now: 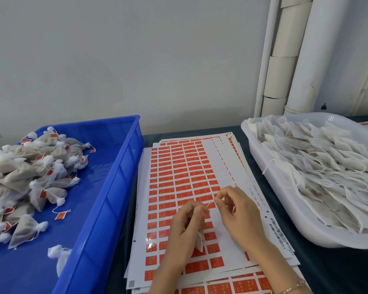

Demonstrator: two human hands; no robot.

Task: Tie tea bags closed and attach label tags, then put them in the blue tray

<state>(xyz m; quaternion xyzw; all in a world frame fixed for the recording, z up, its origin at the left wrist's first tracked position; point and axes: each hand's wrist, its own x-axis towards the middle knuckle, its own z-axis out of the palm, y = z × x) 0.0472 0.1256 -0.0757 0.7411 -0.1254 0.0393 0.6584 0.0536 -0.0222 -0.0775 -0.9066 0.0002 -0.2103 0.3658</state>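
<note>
the blue tray [119, 166] is shown along the left of the frame, its floor partly covered at the upper and middle left by a heap of finished tea bags [30, 172], each gathered at the neck and carrying a small red tag. a white tub [270, 194] is seen at the right of the frame, filled with flat, untied bags [327, 166] whose strings hang loose. between the two, at the centre, a stack of label sheets [179, 172] is laid on the dark table [327, 268]; rows of red labels fill most of the top sheet, while a strip on its right side appears already stripped.

at the lower centre, over the sheets, the left hand [185, 228] is closed around one tea bag [200, 240], whose pale lower corner is seen hanging below the fingers. the right hand [236, 209] is held just beside it, thumb and forefinger pinched together on something thin; a sliver of red label [208, 205] is visible between the two hands, though whether it is touched by the right fingertips cannot be told. a bracelet [293, 287] is worn on the right wrist at the bottom edge.

the step in hand is judged to be the attaching of the tag to the bag's string, not yet completed. the next move is judged to call for the label to be folded and pressed shut around the string, after which the bag would be carried leftward and dropped into the blue tray.
</note>
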